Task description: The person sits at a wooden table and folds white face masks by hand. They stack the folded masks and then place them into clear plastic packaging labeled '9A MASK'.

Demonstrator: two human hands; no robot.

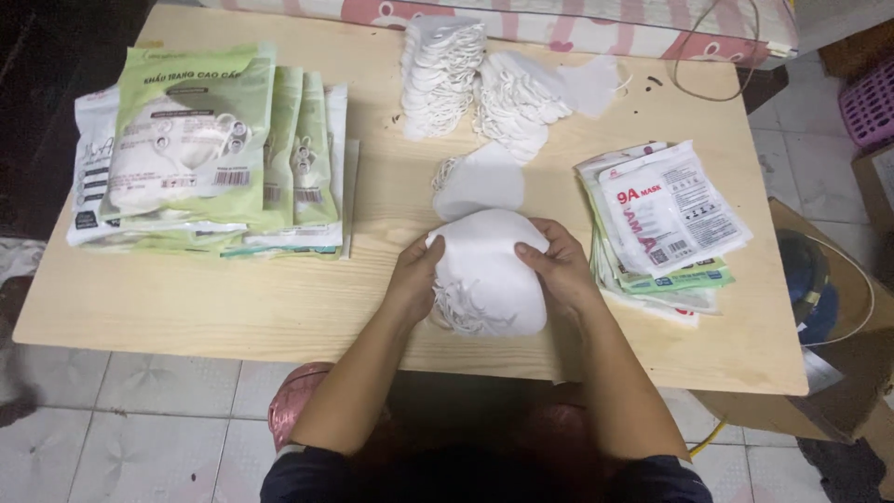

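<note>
Both hands squeezing a stack of white masks (486, 270) at the table's (279, 307) near edge

Left hand (414, 278) and right hand (559, 268) grip its sides; fingertips underneath are hidden, and how many masks, can't tell.

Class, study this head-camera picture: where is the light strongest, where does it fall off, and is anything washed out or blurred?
Head view: brightest over the wooden table; the stack of white masks between left hand and right hand is nearly washed out; the far-left edge and the area under the table fall dark; overall slightly soft, no strong glare.
</note>
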